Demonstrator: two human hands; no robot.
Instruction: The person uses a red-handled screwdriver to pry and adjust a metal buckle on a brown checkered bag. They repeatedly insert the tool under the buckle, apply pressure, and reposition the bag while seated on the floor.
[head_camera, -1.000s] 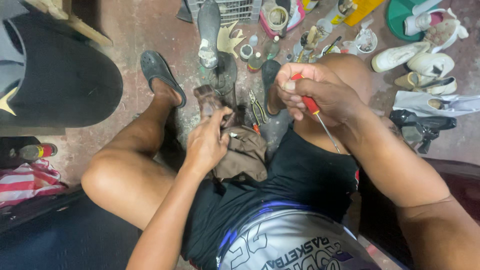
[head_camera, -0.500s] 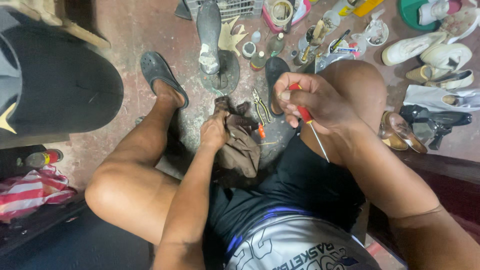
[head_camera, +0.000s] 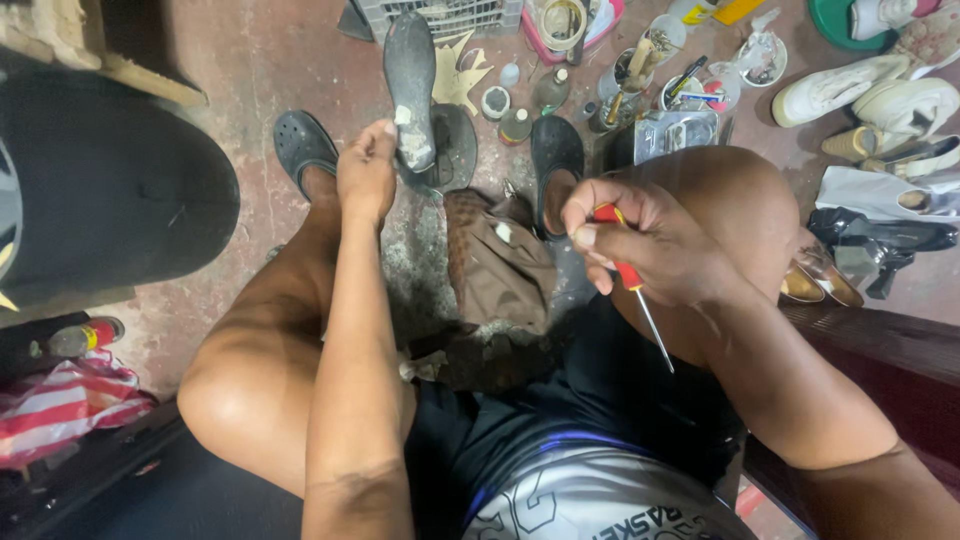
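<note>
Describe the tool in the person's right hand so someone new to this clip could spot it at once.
Start at the bare knee on the right of the view. The right hand rests against it, holding a screwdriver. Its red handle and thin metal shaft pointing down toward the lap set it apart from the floor clutter.

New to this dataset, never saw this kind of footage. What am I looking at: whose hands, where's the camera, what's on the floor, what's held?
There is no machine here: a person sits low and works with two bare hands. The one picture comes from a camera on that person's head, looking down past their knees. The left hand reaches forward to a dark, flat shoe sole lying on the stained concrete floor. The right hand grips a red-handled screwdriver, its thin metal shaft pointing down towards the lap. Between the legs lies a crumpled brown shoe upper. Further out are small round tins and bottles, and white shoes at the right.
</note>
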